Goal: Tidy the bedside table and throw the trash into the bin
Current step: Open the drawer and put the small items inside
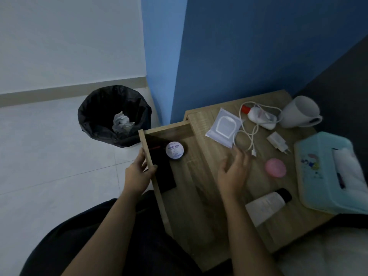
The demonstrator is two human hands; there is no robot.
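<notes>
Head view: your left hand (139, 172) pinches the front edge of the open drawer (153, 156), round white-lidded jar (174, 150) inside. Your right hand (234, 172) hovers spread over the wooden worktop (209, 176) (cluttered). Black-lined bin (113, 114) on the floor left, crumpled paper inside.

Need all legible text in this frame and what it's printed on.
"MOIST HYB", last letters uncertain: lid of the round jar in the open drawer.
Smaller print below it on the lid: blurred.
White bottle lying on the table: print too small.
Teal tissue box: cartoon picture only.
Wipes packet: none readable.
</notes>
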